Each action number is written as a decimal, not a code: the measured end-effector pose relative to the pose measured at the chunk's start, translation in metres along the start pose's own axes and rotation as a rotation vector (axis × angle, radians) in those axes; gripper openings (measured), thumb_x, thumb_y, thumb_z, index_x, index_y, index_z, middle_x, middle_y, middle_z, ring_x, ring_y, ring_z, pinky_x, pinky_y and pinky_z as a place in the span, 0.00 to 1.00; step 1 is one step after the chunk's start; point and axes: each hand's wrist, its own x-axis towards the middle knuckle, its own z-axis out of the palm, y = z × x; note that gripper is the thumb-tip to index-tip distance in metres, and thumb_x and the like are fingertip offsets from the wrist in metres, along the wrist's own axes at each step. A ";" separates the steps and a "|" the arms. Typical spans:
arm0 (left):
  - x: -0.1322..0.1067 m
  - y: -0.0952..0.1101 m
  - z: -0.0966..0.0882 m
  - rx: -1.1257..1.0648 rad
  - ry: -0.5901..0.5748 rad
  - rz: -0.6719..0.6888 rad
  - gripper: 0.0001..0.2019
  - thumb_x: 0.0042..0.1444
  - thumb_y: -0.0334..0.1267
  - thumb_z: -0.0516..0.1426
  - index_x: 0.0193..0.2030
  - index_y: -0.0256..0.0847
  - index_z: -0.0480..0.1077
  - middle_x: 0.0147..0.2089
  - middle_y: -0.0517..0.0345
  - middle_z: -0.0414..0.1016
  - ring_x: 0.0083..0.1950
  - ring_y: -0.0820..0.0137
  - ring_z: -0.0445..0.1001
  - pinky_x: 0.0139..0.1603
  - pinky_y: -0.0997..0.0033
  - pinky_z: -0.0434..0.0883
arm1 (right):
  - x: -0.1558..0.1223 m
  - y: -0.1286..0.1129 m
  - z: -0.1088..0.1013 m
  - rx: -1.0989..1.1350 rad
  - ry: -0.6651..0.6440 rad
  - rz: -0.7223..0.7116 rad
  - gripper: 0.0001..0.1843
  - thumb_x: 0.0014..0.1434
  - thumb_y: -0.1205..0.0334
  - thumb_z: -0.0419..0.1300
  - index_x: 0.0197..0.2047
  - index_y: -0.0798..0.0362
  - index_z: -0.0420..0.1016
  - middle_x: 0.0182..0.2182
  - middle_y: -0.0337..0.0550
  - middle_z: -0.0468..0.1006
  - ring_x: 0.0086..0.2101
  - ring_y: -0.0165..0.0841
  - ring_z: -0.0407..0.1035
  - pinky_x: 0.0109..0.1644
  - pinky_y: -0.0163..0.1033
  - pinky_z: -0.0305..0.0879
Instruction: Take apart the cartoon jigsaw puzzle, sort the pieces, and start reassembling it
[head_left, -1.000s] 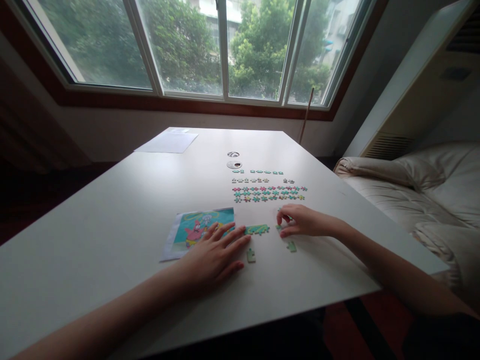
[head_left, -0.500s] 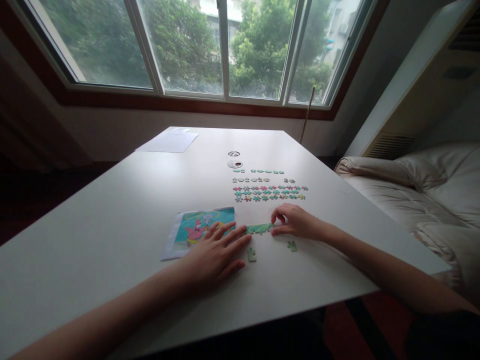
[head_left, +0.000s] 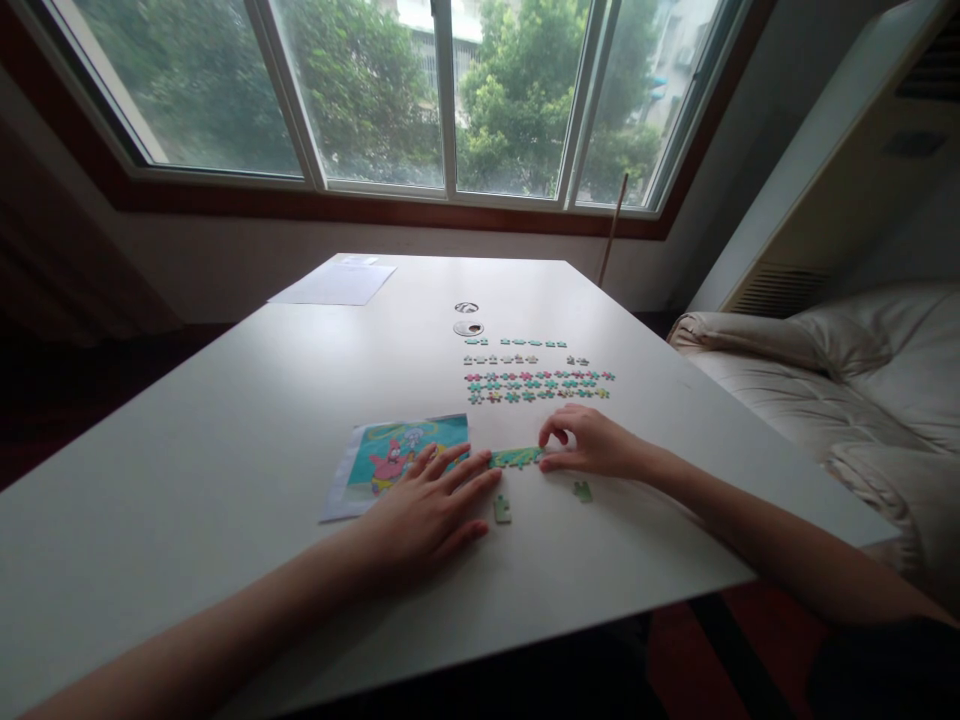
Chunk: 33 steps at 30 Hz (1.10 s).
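A short strip of joined green jigsaw pieces lies on the white table in front of me. My left hand rests flat with fingers spread, partly over the cartoon picture sheet, its fingertips at the strip's left end. At the other end, my right hand has thumb and index finger closed on the last puzzle piece, mostly hidden by the fingertips. Two loose green pieces lie nearer to me: one puzzle piece beside my left thumb, another puzzle piece below my right hand.
Beyond my hands, several rows of loose puzzle pieces are laid out. Two small round items sit farther back. A white paper lies at the far left of the table. A padded couch stands to the right.
My right hand has shifted very slightly left against the strip's end. The left hand stays in place.
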 end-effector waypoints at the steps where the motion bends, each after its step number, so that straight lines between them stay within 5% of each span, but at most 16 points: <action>1: 0.000 0.000 0.001 0.001 0.007 0.003 0.23 0.60 0.49 0.40 0.62 0.48 0.49 0.64 0.55 0.50 0.61 0.53 0.49 0.57 0.45 0.49 | 0.000 0.000 -0.001 0.002 0.003 -0.008 0.16 0.47 0.49 0.61 0.32 0.53 0.72 0.24 0.38 0.65 0.29 0.29 0.61 0.33 0.32 0.54; 18: 0.000 -0.001 0.001 0.004 -0.001 0.005 0.24 0.60 0.50 0.40 0.62 0.49 0.48 0.64 0.56 0.49 0.61 0.52 0.48 0.57 0.45 0.49 | -0.001 -0.006 0.000 0.025 -0.017 -0.019 0.09 0.52 0.58 0.58 0.34 0.53 0.72 0.22 0.37 0.67 0.27 0.27 0.61 0.32 0.32 0.54; 27: 0.000 -0.002 -0.001 0.013 -0.003 -0.003 0.24 0.60 0.50 0.40 0.61 0.48 0.49 0.64 0.56 0.49 0.61 0.53 0.49 0.57 0.45 0.48 | -0.013 0.040 -0.047 -0.061 -0.033 0.219 0.14 0.53 0.53 0.53 0.33 0.54 0.72 0.23 0.38 0.69 0.24 0.26 0.61 0.28 0.31 0.54; 33: 0.000 0.001 -0.003 0.032 -0.017 -0.022 0.24 0.60 0.51 0.39 0.61 0.46 0.51 0.63 0.55 0.51 0.61 0.52 0.48 0.57 0.45 0.49 | -0.031 0.066 -0.077 -0.049 -0.266 0.334 0.16 0.49 0.49 0.56 0.31 0.54 0.73 0.23 0.38 0.69 0.25 0.29 0.62 0.28 0.32 0.55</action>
